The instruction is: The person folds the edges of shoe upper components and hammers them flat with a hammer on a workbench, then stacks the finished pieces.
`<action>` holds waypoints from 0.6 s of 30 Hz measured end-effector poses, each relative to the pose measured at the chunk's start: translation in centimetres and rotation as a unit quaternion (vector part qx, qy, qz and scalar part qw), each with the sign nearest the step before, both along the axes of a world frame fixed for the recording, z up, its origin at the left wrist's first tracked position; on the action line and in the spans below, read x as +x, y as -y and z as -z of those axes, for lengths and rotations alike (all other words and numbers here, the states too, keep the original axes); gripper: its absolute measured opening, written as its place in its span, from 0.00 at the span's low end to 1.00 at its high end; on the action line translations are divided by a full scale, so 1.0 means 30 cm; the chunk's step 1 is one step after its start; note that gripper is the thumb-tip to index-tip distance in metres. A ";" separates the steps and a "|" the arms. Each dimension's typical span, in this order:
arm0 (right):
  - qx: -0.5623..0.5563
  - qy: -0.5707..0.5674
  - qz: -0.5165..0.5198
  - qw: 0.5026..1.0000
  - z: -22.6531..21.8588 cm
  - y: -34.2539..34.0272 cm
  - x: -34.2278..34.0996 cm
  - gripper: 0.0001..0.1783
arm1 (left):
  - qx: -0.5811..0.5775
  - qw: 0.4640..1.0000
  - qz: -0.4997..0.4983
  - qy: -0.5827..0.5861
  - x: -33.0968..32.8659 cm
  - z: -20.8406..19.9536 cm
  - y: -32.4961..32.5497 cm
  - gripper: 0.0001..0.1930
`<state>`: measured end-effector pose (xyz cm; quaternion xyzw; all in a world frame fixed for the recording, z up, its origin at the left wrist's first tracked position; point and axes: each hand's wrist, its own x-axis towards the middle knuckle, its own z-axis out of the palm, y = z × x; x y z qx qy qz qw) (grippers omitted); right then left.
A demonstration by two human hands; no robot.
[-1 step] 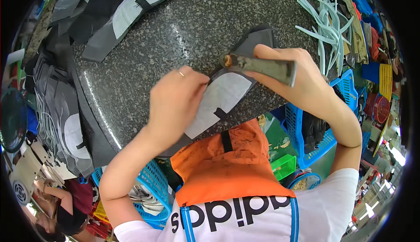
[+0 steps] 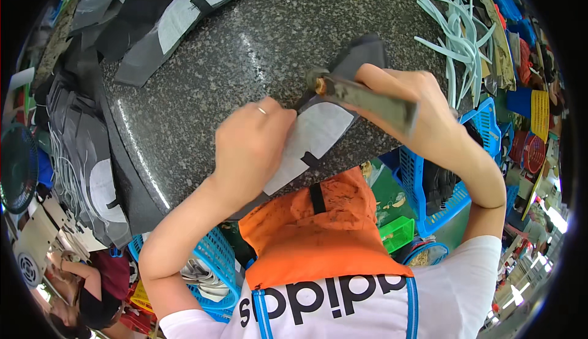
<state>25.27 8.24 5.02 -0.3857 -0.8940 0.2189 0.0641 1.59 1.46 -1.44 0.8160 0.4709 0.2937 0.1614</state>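
Note:
A dark grey shoe-upper piece (image 2: 361,57) with a white backing (image 2: 318,128) and a small black tab lies on the speckled stone tabletop (image 2: 269,39) in front of me. My left hand (image 2: 254,146), a ring on one finger, is closed with its fingertips pinched at the left edge of this piece. In my right hand (image 2: 425,103) is a hammer (image 2: 367,99), its metal head held low over the piece's upper edge, close to my left fingertips. Motion blurs the hammer a little, and I cannot tell whether it touches the piece. My hands hide parts of the piece.
Similar pieces lie at the upper left (image 2: 177,26) and in a stack (image 2: 79,149) on the left. Pale green strips (image 2: 462,39) are heaped at the upper right. Blue baskets (image 2: 444,213) stand below the table edge. An orange apron (image 2: 324,241) covers my lap. Another person sits at the lower left.
My left hand has shifted slightly right and up along the piece. The hammer's wide end has tilted down a little, and my right hand has moved slightly.

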 end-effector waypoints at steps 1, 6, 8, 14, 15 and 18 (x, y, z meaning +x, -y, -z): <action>0.000 0.001 0.001 1.000 -0.003 0.006 -0.002 0.08 | 0.043 0.997 0.027 -0.051 0.000 0.002 0.006 0.11; -0.075 -0.012 0.056 0.996 -0.021 0.010 -0.015 0.07 | 0.140 0.981 0.045 -0.129 0.036 0.001 -0.051 0.05; -0.039 -0.036 0.047 0.997 -0.026 0.003 -0.025 0.08 | 0.093 0.990 0.038 -0.099 0.008 0.004 -0.063 0.05; -0.114 0.000 0.026 0.993 -0.003 0.021 -0.039 0.08 | -0.038 0.999 -0.007 -0.013 -0.052 -0.029 0.006 0.11; -0.099 -0.036 0.004 0.994 0.007 0.028 -0.047 0.09 | 0.003 0.999 -0.018 -0.033 -0.051 -0.024 0.021 0.13; -0.066 -0.015 -0.011 0.998 0.012 0.027 -0.080 0.11 | -0.015 0.999 -0.042 -0.017 -0.073 -0.007 0.045 0.12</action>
